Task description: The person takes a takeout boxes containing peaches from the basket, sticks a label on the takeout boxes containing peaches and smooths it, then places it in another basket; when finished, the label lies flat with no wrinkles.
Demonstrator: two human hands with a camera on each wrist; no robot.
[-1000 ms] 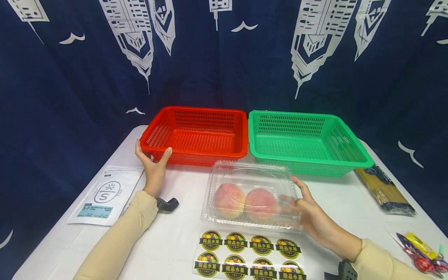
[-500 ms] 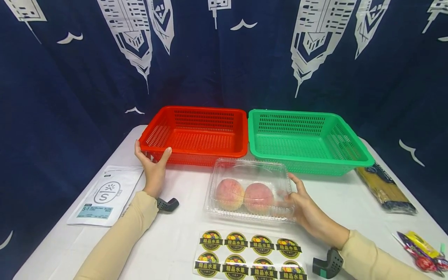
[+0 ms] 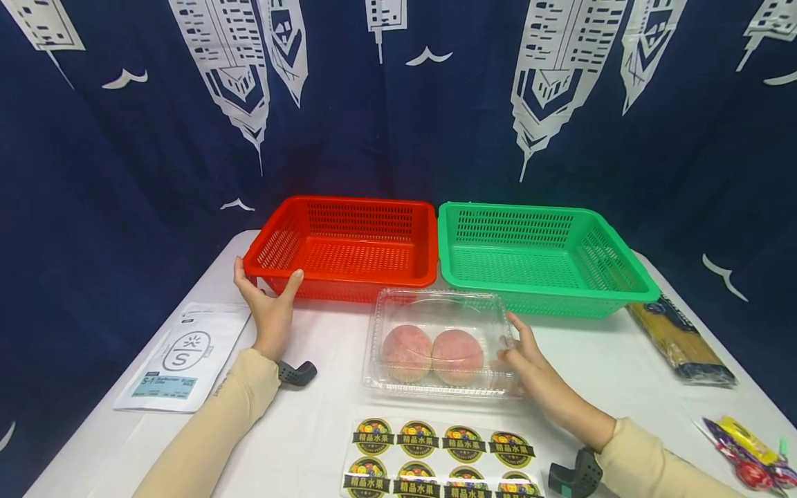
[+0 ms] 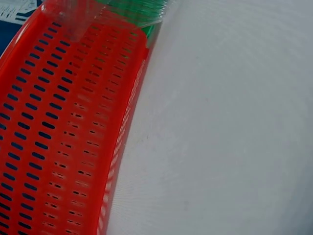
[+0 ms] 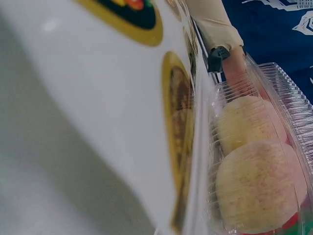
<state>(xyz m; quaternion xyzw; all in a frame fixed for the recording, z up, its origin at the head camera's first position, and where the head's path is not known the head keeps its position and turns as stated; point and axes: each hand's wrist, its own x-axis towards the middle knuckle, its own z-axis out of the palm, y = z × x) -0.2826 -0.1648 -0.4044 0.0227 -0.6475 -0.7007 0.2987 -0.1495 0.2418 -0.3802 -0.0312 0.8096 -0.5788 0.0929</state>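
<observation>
My left hand (image 3: pixel 271 315) holds the front left corner of the red basket (image 3: pixel 339 283), thumb on the front wall and fingers at the left side. My right hand (image 3: pixel 540 377) grips the right end of a clear plastic clamshell box (image 3: pixel 445 311). Inside the box sit two peaches (image 3: pixel 457 356), side by side, also in the right wrist view. The box's far edge overlaps the front of the red basket and the green basket (image 3: pixel 548 297). In the left wrist view, clear plastic (image 4: pixel 122 14) shows over the basket's far end. Some right fingers are behind the box.
A sheet of round fruit stickers (image 3: pixel 438 477) lies in front of the box. To the left is a white pouch (image 3: pixel 180 360). A pack of dry noodles (image 3: pixel 681 346) and wrapped candies (image 3: pixel 750 449) lie at the right. A dark blue curtain (image 3: pixel 386 138) hangs behind the baskets.
My right hand has shifted the box of peaches slightly left, mostly in the first half second. My left hand stays at the red basket's corner. The head view has tilted a little.
</observation>
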